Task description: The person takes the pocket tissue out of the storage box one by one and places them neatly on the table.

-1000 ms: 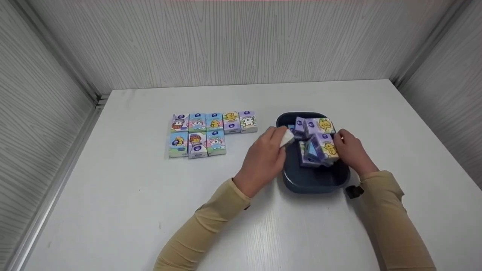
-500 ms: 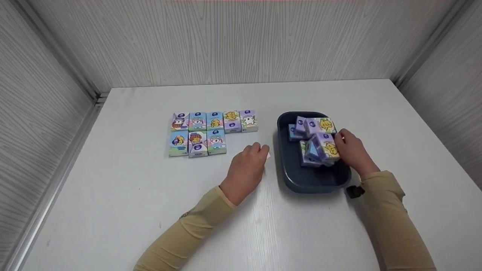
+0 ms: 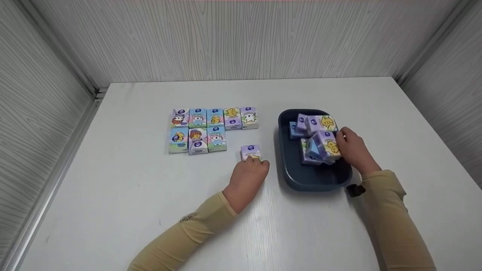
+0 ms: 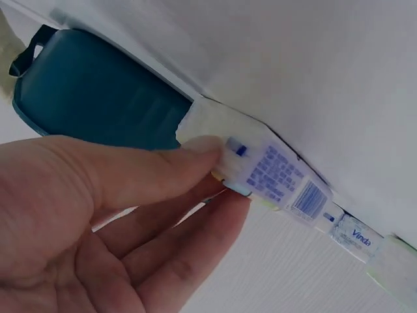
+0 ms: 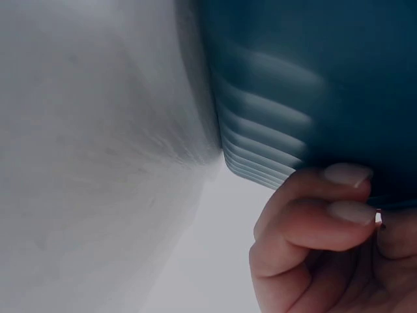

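In the head view my left hand point(image 3: 246, 182) pinches the near end of a purple tissue pack point(image 3: 250, 150), low over the table between the rows and the bin. The left wrist view shows thumb and fingers on this same tissue pack point(image 4: 280, 176), its printed back facing the camera. My right hand point(image 3: 356, 152) holds the right side of a dark blue plastic bin point(image 3: 308, 184), and its curled fingers point(image 5: 326, 222) lie against the bin wall in the right wrist view. Several purple and blue tissue packs point(image 3: 328, 145) are heaped inside the bin.
Left of the bin, two touching rows of tissue packs point(image 3: 197, 141) lie flat with cartoon faces up; the back row is longer. Wood-grain panels point(image 3: 241, 41) stand behind and at both sides of the white table point(image 3: 113, 199).
My left hand has moved left from over the bin, bringing a tissue pack out and down near the table. My right hand stays at the bin's right side.
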Motion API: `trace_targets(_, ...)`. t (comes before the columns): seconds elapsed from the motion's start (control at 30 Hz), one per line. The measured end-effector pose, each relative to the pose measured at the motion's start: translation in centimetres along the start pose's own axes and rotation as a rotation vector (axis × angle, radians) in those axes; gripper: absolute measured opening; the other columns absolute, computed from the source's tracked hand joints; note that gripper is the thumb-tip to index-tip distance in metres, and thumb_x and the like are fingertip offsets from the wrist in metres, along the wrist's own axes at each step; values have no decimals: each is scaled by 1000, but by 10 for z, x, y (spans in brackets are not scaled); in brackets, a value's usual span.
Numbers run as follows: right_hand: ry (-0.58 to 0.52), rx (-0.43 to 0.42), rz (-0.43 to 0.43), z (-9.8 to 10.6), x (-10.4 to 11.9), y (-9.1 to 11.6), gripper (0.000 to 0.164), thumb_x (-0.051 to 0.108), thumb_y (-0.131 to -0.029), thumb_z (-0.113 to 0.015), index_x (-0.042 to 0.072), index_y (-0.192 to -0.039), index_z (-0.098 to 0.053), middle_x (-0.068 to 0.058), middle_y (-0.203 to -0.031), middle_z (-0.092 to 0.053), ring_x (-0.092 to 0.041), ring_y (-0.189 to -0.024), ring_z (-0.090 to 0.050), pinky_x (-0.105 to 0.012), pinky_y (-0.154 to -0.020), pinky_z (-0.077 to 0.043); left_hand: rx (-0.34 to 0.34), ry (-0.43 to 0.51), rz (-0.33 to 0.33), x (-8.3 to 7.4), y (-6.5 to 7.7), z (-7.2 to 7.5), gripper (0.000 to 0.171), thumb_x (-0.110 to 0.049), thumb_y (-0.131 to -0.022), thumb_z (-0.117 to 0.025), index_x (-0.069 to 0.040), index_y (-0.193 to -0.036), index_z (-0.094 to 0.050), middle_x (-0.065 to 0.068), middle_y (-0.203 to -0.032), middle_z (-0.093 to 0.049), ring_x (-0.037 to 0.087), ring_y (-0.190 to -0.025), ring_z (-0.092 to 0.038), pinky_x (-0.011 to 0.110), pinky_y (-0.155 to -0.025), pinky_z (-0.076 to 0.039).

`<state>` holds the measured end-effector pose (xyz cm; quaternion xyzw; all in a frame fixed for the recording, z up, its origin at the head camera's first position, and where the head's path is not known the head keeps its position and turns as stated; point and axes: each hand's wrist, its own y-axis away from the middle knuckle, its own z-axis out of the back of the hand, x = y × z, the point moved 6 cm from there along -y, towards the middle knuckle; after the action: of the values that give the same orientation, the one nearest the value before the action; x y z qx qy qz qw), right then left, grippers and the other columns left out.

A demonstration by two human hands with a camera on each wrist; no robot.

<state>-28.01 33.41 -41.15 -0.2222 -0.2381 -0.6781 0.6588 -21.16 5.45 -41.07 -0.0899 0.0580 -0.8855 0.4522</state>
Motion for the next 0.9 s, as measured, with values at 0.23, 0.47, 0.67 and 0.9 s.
trace_targets(0.23,-5,1,3,1,1,0,43,36,-103,-24,-1,-102,-45,-17,-89,-49,-28,-77,-47,-38,-66,-38,90,73,72,25,-9,-5,23,-2,-84,-72,-4,-107,-71,13,-102,-69,25,-92,-65,36,-72,-56)
trace_targets(0.47,-11,6,-1,0,0,1,42,36,-103,-24,-1,-101,-45,-17,-89,-49,-28,-77,-47,-37,-65,-38,164,71,116,44,-12,-14,30,1,-89,-64,1,-118,-66,21,-120,-59,30,-114,-55,35,-82,-53)
trace_targets(0.67,-12,-2,9,0,1,3,41,35,-103,-24,0,-99,-44,-16,-86,-48,-27,-74,-46,-37,-64,-38,191,101,152,57,-13,-16,35,4,-91,-60,4,-125,-60,22,-125,-54,31,-119,-51,37,-86,-51)
trace_targets(0.9,-16,-6,22,0,2,2,40,34,-103,-24,0,-99,-45,-15,-85,-49,-26,-73,-46,-37,-64,-37,209,155,176,67,-12,-16,36,3,-92,-58,3,-128,-56,20,-127,-52,29,-120,-52,36,-90,-49)
